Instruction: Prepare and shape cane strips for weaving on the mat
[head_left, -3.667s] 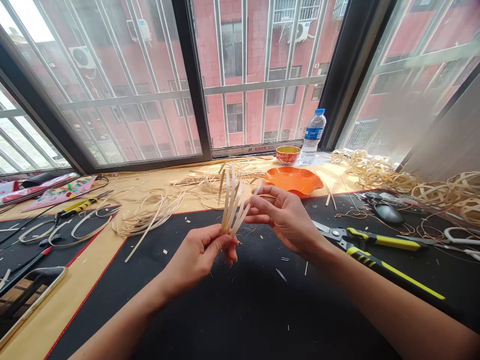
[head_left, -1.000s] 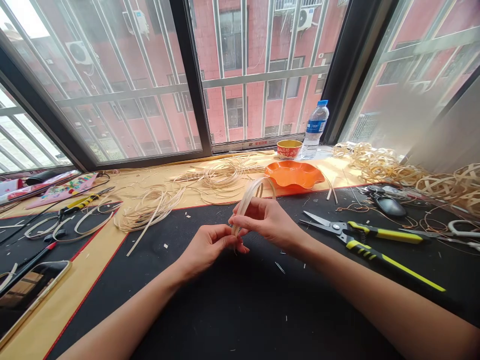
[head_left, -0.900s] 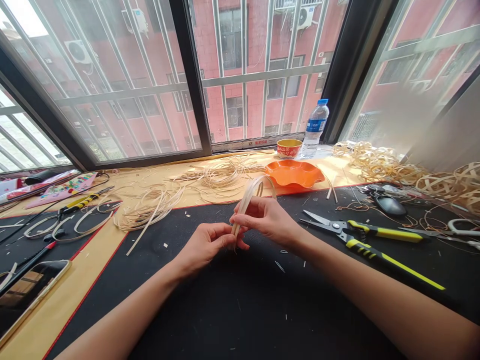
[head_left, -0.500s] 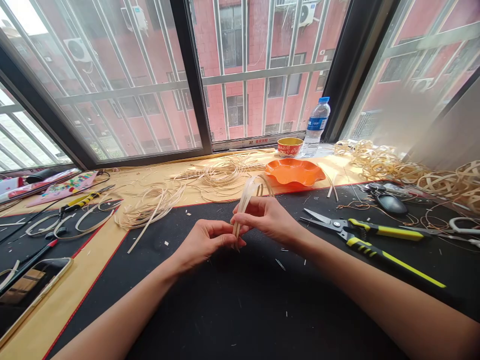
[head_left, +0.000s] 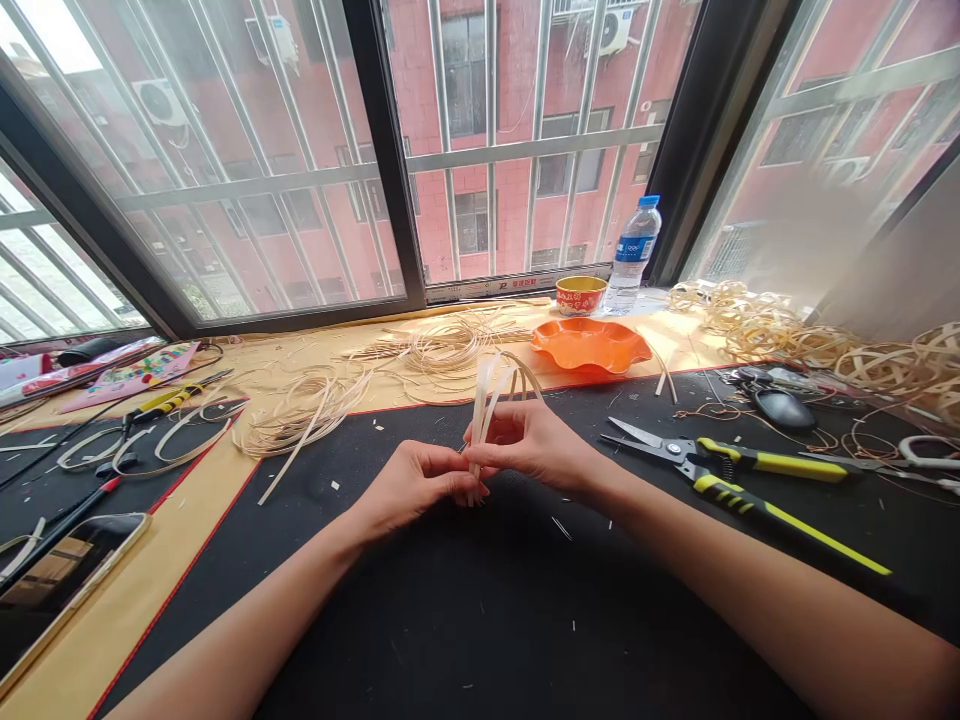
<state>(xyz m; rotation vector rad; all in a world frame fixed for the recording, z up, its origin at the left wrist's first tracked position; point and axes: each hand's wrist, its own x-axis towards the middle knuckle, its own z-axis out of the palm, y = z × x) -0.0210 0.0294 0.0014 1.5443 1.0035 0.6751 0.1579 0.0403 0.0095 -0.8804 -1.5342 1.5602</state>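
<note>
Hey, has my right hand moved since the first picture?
Yes. Judged against the orange dish, your right hand has shifted left and a little nearer you, gripping the pale strips lower, close to your left hand.

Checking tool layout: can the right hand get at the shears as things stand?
Probably yes: the shears lie on the mat close by the right hand, with nothing on top of them. That hand is holding pale strips, though, so it would likely need to let go first.
</note>
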